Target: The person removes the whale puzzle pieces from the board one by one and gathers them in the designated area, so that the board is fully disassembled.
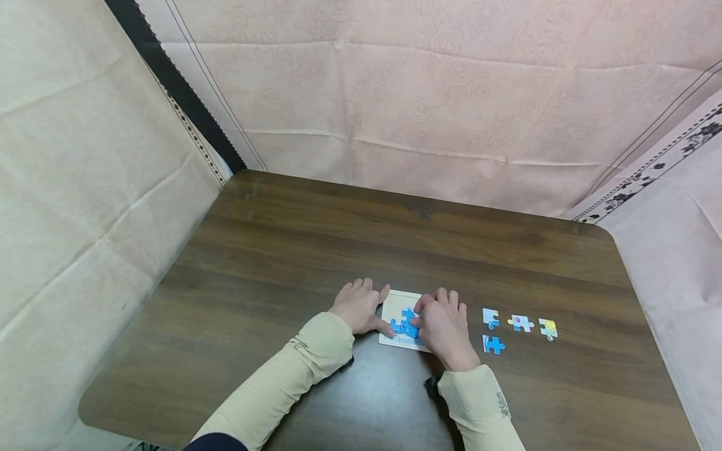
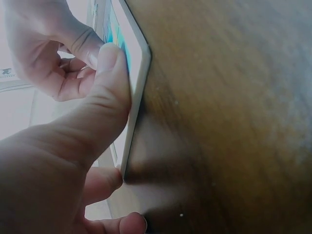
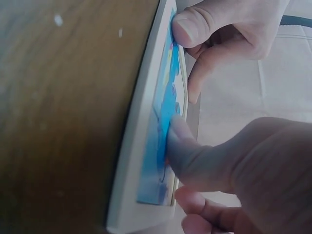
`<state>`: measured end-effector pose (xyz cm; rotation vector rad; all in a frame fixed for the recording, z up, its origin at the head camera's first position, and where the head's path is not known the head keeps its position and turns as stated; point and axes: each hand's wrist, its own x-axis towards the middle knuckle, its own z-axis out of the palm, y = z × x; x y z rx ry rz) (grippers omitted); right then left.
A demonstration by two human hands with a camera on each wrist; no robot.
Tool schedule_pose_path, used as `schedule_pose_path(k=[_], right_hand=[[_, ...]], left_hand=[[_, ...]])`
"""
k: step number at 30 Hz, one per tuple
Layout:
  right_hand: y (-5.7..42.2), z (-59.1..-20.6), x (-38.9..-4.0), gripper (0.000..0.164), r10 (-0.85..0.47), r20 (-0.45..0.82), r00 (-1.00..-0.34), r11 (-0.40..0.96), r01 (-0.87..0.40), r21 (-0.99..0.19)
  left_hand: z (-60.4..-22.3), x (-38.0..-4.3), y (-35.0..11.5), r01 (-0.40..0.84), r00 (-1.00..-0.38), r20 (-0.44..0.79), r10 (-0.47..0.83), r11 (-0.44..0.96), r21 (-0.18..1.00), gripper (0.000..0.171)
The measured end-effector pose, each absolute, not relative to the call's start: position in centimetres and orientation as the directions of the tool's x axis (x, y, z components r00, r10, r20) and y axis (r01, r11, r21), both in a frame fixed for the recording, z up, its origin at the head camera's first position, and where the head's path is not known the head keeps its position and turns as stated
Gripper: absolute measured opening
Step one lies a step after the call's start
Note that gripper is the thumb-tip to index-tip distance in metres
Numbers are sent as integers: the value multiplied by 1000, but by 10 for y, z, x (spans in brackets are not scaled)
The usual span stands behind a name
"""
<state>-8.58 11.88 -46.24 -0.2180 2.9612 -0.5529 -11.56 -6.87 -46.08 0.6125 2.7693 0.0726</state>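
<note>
A small jigsaw board (image 1: 389, 342) with a pale frame and blue pieces (image 1: 407, 326) inside lies on the table between both hands. My left hand (image 1: 358, 307) is at its left side, fingers spread; the thumb (image 2: 109, 63) rests over the frame onto the picture, and a fingertip touches the frame edge. Over the board's right part is my right hand (image 1: 448, 329). Its thumb (image 3: 180, 146) presses on the blue picture, with the other fingers bent beside the frame. Whether a piece is pinched there is hidden. Both thumb tips meet in the left wrist view.
Several loose jigsaw pieces lie right of the board: a blue one (image 1: 493, 344), a blue-and-white one (image 1: 491, 317), a whitish one (image 1: 521, 322) and a yellow one (image 1: 548, 329). The brown wooden table (image 1: 282, 250) is bordered by pale cloth (image 1: 395, 113).
</note>
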Motion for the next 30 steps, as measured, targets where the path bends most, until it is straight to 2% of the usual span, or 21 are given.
schedule_pose_path(k=[7, 20, 30], right_hand=[[117, -462, -90, 19, -210, -136, -968, 929, -155, -335], [117, -461, -91, 18, -212, -153, -965, 928, -150, -341], [117, -459, -90, 19, -189, -249, -950, 881, -52, -471]], left_hand=[[-460, -116, -68, 392, -863, -297, 409, 913, 118, 102], [-458, -115, -67, 387, -865, -300, 402, 915, 111, 102], [-457, -115, -67, 387, -863, -305, 403, 915, 114, 102]])
